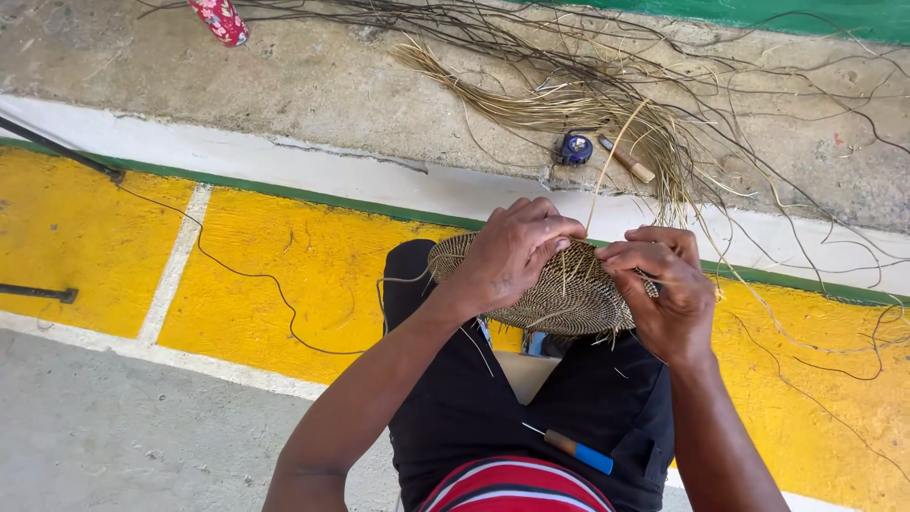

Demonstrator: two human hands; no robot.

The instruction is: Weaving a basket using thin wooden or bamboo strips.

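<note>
Closest to the viewer, a seated person's lap fills the lower middle of the view, in black trousers (pixel 493 417) with a strip of red striped shirt (pixel 517 485) at the bottom edge. A small awl (pixel 573 448) with a wooden and blue handle rests on the right thigh, free of both hands.

Just beyond, a round woven basket base (pixel 555 289) of tan and dark fibres sits on the knees, tilted slightly. The left hand (pixel 512 251) lies over its upper left part, fingers curled and closed on the weave, thumb pressing the rim. The right hand (pixel 664 284) grips the right edge, fingers bent tight and pinching a pale straw strand (pixel 607 166) that rises up and away from the basket. The two hands sit near each other, with the middle of the weave showing between them.

Open room lies to the left: bare grey concrete floor (pixel 104 427), then a yellow painted band (pixel 275 275) edged with white lines and crossed by a thin dark cord (pixel 248 275).

Farther off, past a white and green kerb (pixel 313 171), a loose bundle of straw and dark fibres (pixel 588 95) spreads across rough concrete, crowding the right side. A small blue tool (pixel 574 147) and a wooden-handled tool (pixel 627 161) lie among them. A red floral bottle (pixel 220 21) stands at the top left edge.
</note>
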